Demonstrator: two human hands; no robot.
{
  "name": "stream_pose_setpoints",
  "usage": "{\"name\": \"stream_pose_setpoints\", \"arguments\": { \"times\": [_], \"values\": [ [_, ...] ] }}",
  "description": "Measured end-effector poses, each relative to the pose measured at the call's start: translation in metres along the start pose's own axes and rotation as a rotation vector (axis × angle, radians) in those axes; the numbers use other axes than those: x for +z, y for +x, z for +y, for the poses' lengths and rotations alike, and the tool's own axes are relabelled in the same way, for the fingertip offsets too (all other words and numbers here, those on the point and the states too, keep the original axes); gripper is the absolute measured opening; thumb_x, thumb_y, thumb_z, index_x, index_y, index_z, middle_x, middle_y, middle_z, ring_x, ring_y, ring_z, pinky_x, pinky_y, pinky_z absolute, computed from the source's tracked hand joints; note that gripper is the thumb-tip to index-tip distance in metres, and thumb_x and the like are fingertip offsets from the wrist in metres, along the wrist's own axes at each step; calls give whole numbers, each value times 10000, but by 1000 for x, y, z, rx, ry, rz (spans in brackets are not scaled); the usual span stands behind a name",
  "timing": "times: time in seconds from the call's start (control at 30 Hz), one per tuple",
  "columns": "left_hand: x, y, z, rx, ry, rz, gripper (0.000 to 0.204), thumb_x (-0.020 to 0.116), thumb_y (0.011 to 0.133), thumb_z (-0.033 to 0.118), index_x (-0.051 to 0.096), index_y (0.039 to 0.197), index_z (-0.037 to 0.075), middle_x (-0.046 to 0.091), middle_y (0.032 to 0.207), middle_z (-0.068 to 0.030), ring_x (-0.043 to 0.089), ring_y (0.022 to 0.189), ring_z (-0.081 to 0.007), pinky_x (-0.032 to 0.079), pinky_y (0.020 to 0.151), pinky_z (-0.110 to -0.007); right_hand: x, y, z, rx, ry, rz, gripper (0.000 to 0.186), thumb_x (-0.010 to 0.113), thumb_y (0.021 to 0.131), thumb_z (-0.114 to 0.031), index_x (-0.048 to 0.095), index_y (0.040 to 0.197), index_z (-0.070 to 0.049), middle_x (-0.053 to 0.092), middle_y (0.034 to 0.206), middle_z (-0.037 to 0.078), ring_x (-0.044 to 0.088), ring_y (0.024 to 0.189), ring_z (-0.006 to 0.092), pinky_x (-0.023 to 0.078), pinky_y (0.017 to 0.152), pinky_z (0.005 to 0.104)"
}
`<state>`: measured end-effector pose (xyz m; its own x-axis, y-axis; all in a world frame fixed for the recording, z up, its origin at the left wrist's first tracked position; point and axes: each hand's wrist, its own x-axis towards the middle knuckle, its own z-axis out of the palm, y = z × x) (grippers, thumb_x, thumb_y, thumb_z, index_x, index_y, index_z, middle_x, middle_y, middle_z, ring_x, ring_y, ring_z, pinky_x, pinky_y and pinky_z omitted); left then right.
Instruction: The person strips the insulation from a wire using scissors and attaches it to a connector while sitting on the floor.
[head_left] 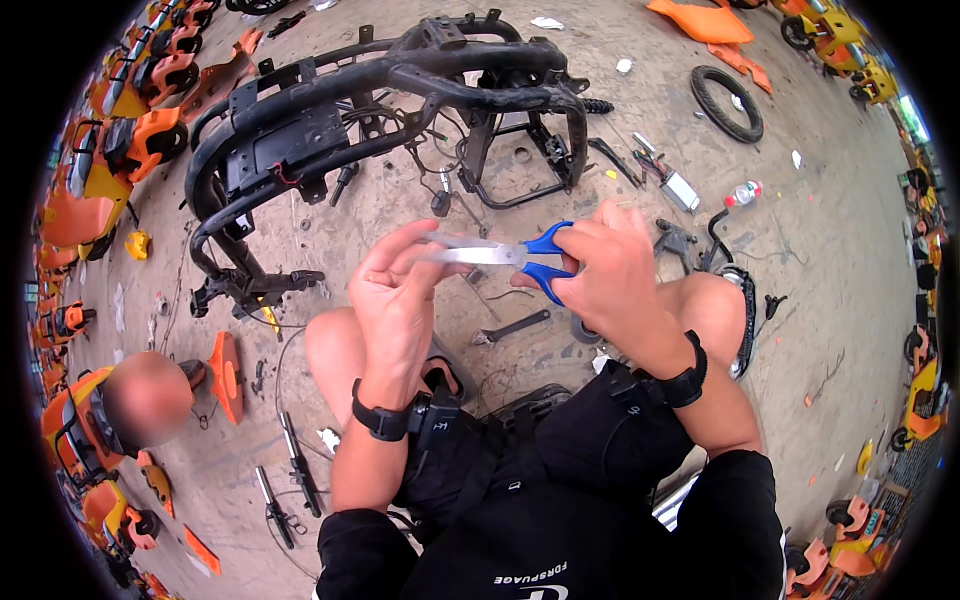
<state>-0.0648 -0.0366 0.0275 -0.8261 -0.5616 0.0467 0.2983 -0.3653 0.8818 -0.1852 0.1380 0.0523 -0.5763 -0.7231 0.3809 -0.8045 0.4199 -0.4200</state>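
Blue-handled scissors (pixel 548 238) are in my right hand (pixel 612 268), its fingers curled through and around the handles. The blades point left, blurred toward their tips. My left hand (pixel 398 290) is at the blade end, fingers curved around that area; whether it grips the blades or something thin between them is unclear. Beyond both hands lies a black tubular vehicle frame (pixel 420 75) with brackets and loose cables. A black wrench (pixel 515 325) lies on the concrete floor below the scissors, between my knees.
Orange and yellow vehicles (pixel 85 200) line both sides. A tire (pixel 726 103), bottle (pixel 744 192), silver box (pixel 679 192) and orange panels (pixel 700 22) lie beyond me. Fork tubes (pixel 298 460) are at lower left, near a blurred round shape (pixel 145 398) among parts.
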Motion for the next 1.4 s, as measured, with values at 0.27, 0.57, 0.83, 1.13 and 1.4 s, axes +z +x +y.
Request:
{"name": "stream_pose_setpoints", "arguments": {
  "times": [0.27, 0.57, 0.83, 1.13, 1.4],
  "values": [
    [8, 3, 2, -85, -45, 8, 272, 617, 871, 23, 558, 1119, -71, 654, 985, -229, 668, 822, -241, 561, 750, -332, -14, 11, -10, 660, 964, -415, 346, 794, 745, -282, 699, 888, 18, 624, 721, 12, 552, 672, 52, 437, 582, 207],
    [14, 3, 2, -202, 20, -11, 255, 632, 861, 22, 572, 1086, -82, 659, 957, -234, 672, 787, -246, 568, 712, -322, 3, 8, -11, 471, 1065, -218, 262, 763, 771, -170, 693, 931, 27, 636, 775, 25, 560, 685, 44, 441, 595, 183],
    [11, 4, 0, -348, 139, -7, 268, 656, 851, 34, 565, 1062, -104, 670, 889, -199, 677, 745, -223, 565, 698, -296, 8, 7, -11, 382, 877, -171, 192, 728, 784, -158, 707, 871, 12, 618, 733, 32, 505, 637, 41, 377, 538, 193],
    [6, 3, -5, -305, 104, -57, 271, 673, 835, 26, 570, 1059, -87, 680, 834, -159, 680, 731, -197, 562, 696, -277, 24, 8, -4, 793, 1345, -369, 181, 706, 779, -204, 649, 761, -33, 602, 706, 28, 551, 682, 102, 401, 638, 232],
    [7, 5, -2, -313, 115, -15, 252, 675, 828, 17, 586, 1040, -85, 679, 821, -160, 676, 706, -195, 560, 663, -272, 23, 12, -5, 781, 1344, -383, 255, 720, 762, -263, 656, 770, -16, 595, 712, 30, 535, 675, 88, 382, 616, 215]
  ]
}}
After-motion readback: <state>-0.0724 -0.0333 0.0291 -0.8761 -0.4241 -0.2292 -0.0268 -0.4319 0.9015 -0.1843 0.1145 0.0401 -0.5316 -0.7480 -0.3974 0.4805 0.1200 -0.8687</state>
